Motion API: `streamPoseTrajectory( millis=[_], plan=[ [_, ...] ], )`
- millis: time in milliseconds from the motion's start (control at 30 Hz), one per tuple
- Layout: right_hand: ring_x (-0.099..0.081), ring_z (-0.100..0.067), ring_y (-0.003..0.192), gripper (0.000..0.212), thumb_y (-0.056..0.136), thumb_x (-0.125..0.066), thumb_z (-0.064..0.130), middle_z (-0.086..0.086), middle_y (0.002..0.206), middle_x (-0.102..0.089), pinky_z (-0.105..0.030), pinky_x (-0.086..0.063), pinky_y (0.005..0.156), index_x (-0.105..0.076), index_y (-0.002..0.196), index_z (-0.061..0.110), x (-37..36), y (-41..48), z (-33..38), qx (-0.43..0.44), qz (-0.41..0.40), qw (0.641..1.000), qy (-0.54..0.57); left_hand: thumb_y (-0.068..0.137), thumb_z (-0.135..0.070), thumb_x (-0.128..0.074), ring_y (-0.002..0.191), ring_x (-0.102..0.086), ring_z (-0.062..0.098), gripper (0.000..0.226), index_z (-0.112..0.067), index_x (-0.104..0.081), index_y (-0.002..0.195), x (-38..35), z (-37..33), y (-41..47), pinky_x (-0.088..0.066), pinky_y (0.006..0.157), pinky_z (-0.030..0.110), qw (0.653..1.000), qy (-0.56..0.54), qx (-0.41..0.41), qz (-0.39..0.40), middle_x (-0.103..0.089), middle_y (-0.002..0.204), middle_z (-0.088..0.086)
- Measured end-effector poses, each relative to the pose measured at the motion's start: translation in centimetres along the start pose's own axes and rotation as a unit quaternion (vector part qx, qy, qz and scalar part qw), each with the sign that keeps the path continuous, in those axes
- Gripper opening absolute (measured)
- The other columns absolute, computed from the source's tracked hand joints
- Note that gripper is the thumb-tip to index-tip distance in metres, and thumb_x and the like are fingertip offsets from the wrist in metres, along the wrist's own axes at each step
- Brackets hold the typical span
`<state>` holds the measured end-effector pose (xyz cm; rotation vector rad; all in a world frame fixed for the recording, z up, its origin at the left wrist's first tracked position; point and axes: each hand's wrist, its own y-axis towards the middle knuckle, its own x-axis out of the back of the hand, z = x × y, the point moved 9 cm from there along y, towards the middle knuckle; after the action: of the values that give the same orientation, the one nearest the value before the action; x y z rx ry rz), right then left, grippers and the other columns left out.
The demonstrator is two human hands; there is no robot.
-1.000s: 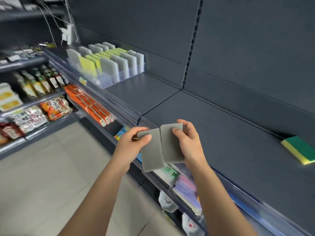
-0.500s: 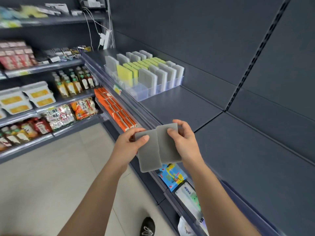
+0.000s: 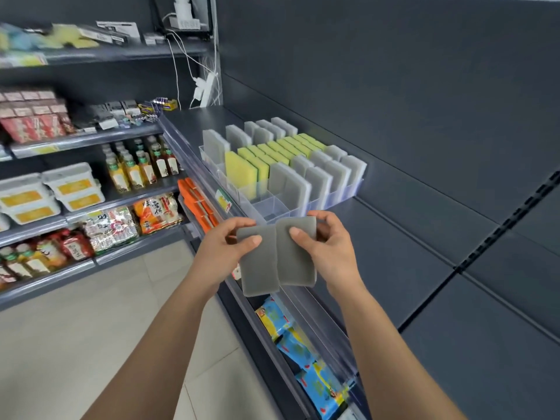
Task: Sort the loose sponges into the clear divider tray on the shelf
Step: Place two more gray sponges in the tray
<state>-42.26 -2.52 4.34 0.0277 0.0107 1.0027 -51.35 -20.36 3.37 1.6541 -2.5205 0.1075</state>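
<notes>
Left hand (image 3: 224, 253) grips one grey sponge (image 3: 260, 262); right hand (image 3: 330, 253) grips a second grey sponge (image 3: 297, 253), both upright, edges touching. The clear divider tray (image 3: 272, 204) lies just beyond, empty front compartments nearest the fingertips.

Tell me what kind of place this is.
Most likely a small shop or convenience store aisle. Tiered shelves hold bottled drinks and snack packets, with a price tag on the shelf edge. A clear divider tray displays sponges, and the hands hold two more grey ones.
</notes>
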Motion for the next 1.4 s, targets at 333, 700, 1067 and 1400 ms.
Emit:
streamPoseTrajectory(
  millis=[333,700,1067,1400],
  plan=[
    [-0.058,-0.003,0.083,0.038,0.076,-0.078,0.021,0.014,0.096,-0.063,-0.013,-0.048,0.069,-0.048,0.096,0.036,-0.5,6.3,2.8,0.097,-0.131,0.985,-0.060,0.084,-0.010,-0.068,0.096,-0.057,0.012,0.040,-0.048,-0.060,0.095,3.0,-3.3,9.8,-0.044,0.075,0.028,0.994,0.041,-0.097,-0.033,-0.063,0.108,-0.010],
    [-0.056,0.000,0.077,0.039,0.079,-0.075,0.024,0.019,0.084,-0.056,-0.013,-0.046,0.061,-0.043,0.095,0.039,-4.0,10.0,0.5,0.079,-0.224,0.953,-0.188,0.086,-0.013,-0.066,0.095,-0.057,0.012,0.037,-0.039,-0.058,0.111,3.5,-3.4,19.0,-0.045,0.071,0.023,0.984,0.088,-0.137,0.076,-0.060,0.113,-0.005],
    [-0.047,-0.007,0.080,0.036,0.083,-0.069,0.022,0.011,0.102,-0.059,-0.019,-0.036,0.066,-0.046,0.108,0.033,-5.6,10.2,-1.0,0.066,-0.249,0.891,-0.374,0.086,-0.013,-0.064,0.096,-0.054,0.001,0.040,-0.045,-0.056,0.107,0.5,-3.3,21.4,-0.050,0.071,0.024,0.951,0.120,-0.163,0.234,-0.053,0.104,-0.027],
    [-0.046,-0.011,0.083,0.032,0.085,-0.067,0.022,0.004,0.103,-0.058,-0.024,-0.036,0.066,-0.050,0.112,0.024,-6.0,10.0,-2.1,0.015,-0.261,0.860,-0.438,0.087,-0.012,-0.064,0.094,-0.054,-0.001,0.040,-0.046,-0.056,0.105,-1.6,-3.7,22.5,-0.047,0.072,0.021,0.909,0.154,-0.190,0.339,-0.053,0.108,-0.027]
  ],
)
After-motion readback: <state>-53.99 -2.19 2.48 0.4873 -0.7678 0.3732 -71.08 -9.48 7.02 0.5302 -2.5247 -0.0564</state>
